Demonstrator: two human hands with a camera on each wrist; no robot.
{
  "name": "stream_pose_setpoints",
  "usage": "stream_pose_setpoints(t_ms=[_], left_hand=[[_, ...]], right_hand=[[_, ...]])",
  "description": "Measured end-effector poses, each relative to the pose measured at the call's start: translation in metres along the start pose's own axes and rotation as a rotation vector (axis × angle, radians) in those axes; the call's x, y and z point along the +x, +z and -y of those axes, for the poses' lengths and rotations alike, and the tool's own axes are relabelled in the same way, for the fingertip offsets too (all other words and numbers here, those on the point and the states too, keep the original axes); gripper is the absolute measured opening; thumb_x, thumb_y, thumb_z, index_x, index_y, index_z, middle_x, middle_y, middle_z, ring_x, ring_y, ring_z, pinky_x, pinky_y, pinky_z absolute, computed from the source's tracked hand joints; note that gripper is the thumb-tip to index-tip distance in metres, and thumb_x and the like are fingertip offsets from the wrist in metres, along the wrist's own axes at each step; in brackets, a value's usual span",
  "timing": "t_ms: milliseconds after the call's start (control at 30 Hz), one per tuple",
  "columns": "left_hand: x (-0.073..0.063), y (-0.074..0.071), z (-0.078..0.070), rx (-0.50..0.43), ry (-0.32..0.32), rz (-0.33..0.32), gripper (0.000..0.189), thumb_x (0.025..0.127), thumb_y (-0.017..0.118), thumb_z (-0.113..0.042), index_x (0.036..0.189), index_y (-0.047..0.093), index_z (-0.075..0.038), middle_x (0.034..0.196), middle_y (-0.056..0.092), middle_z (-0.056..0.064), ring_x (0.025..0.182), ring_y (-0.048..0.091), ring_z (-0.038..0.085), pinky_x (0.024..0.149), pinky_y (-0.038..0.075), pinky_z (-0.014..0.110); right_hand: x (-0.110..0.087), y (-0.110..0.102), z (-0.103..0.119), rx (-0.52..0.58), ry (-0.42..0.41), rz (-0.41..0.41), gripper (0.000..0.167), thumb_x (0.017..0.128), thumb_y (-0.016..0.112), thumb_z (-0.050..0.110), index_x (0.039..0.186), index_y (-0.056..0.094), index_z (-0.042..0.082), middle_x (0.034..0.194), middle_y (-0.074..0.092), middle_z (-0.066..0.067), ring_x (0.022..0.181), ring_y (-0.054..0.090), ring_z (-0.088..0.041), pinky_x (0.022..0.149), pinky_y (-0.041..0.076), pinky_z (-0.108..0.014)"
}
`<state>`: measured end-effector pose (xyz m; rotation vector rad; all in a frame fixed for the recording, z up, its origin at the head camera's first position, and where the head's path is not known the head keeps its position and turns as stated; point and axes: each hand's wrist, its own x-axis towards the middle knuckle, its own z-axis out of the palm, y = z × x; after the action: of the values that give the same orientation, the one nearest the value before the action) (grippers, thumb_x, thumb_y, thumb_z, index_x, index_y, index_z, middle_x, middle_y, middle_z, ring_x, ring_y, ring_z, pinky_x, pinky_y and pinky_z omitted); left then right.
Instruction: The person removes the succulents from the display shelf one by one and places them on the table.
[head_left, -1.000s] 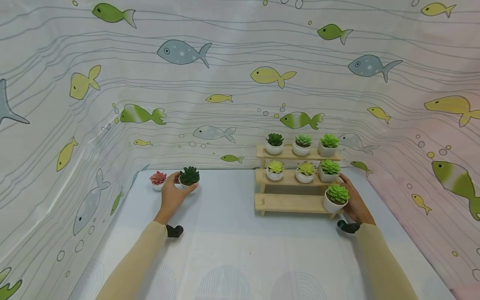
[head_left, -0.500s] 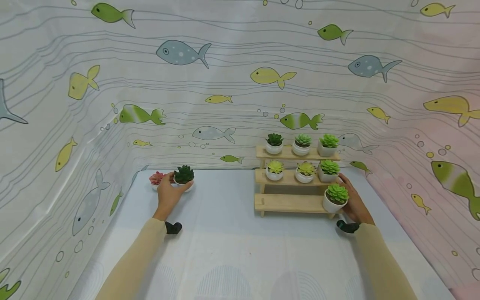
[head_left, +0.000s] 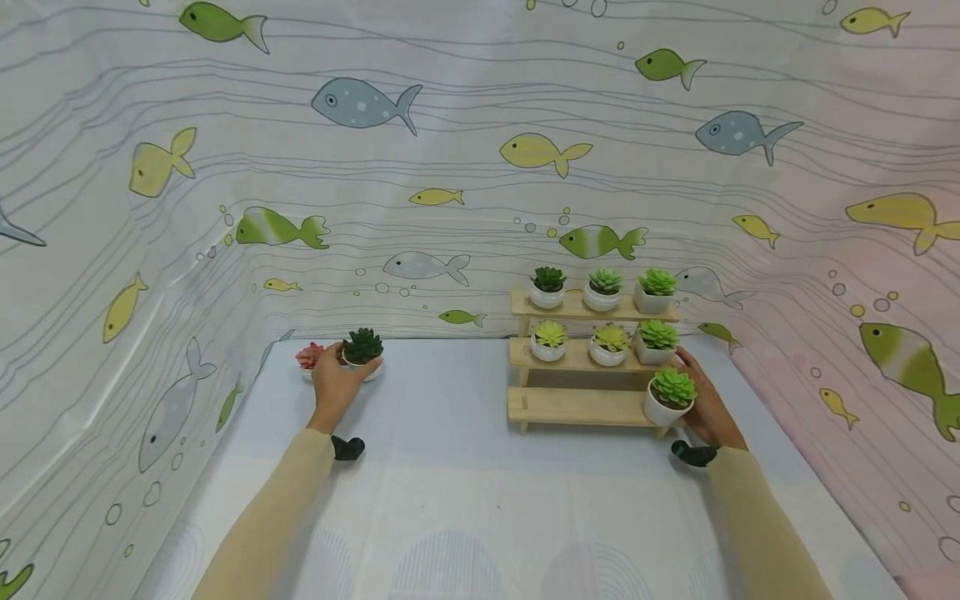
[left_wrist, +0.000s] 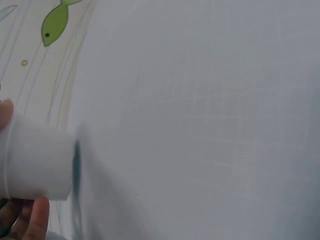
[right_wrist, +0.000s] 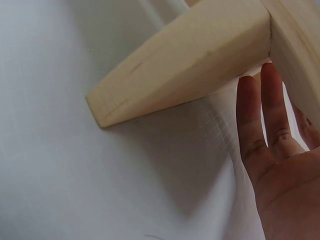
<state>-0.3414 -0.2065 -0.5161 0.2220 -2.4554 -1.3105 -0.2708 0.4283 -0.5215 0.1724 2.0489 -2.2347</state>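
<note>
In the head view, my left hand grips a dark green potted succulent at the table's far left. The left wrist view shows fingertips against its white pot, whose base is at or just above the tabletop. A pink potted succulent stands just left, partly behind that hand. My right hand is at the right end of a wooden tiered stand, beside a light green succulent on its bottom tier. Its fingers extend fairly straight along the wood; the thumb is hidden.
Three potted succulents line the top tier, among them a dark green one. Three more are on the middle tier, including a yellow-green one. A fish-patterned backdrop encloses the white table behind and at both sides.
My left hand has carried the dark green succulent left and slightly toward the pink one, which the hand now partly covers. The right hand and the stand have stayed in place.
</note>
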Motion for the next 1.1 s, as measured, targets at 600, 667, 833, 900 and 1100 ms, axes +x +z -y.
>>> stream_pose_setpoints(t_ms=[600,667,833,900,1100], left_hand=[[0.001,-0.001,-0.004,0.032,-0.027,0.029,0.076,0.086,0.086,-0.035,0.136,0.053,0.01,0.128,0.059,0.027,0.116,0.053,0.039,0.099,0.043,0.055],[0.0,-0.001,-0.005,0.037,-0.031,0.041,0.077,0.086,0.085,-0.035,0.138,0.05,0.011,0.132,0.057,0.029,0.12,0.053,0.041,0.103,0.043,0.056],[-0.001,-0.004,-0.008,0.065,-0.017,0.059,0.085,0.088,0.083,-0.035,0.146,0.041,0.012,0.136,0.052,0.032,0.125,0.049,0.044,0.107,0.04,0.058],[-0.001,-0.005,-0.011,0.086,0.003,0.056,0.088,0.089,0.082,-0.035,0.149,0.037,0.011,0.136,0.049,0.032,0.126,0.048,0.045,0.107,0.038,0.059],[-0.001,-0.008,-0.023,0.142,0.041,0.03,0.089,0.09,0.08,-0.038,0.153,0.034,0.004,0.142,0.043,0.029,0.13,0.042,0.045,0.108,0.036,0.061]], right_hand=[[0.001,0.001,0.003,0.016,0.023,-0.01,0.074,0.107,0.047,0.055,0.164,0.001,0.045,0.172,-0.009,-0.006,0.154,0.01,-0.034,0.12,0.009,-0.065],[0.001,0.0,0.002,0.019,0.023,-0.009,0.074,0.106,0.047,0.055,0.164,0.001,0.045,0.172,-0.009,-0.006,0.154,0.009,-0.035,0.12,0.009,-0.065],[0.0,0.0,0.001,0.029,0.009,0.005,0.073,0.107,0.047,0.054,0.164,0.003,0.046,0.172,-0.01,-0.006,0.155,0.007,-0.037,0.12,0.008,-0.066],[0.001,0.0,0.0,0.032,0.003,0.006,0.072,0.107,0.047,0.054,0.164,0.004,0.046,0.172,-0.01,-0.005,0.154,0.007,-0.036,0.12,0.008,-0.065],[0.001,-0.001,-0.001,0.02,-0.007,0.011,0.07,0.108,0.044,0.053,0.164,0.003,0.046,0.172,-0.009,-0.006,0.153,0.012,-0.033,0.12,0.009,-0.066]])
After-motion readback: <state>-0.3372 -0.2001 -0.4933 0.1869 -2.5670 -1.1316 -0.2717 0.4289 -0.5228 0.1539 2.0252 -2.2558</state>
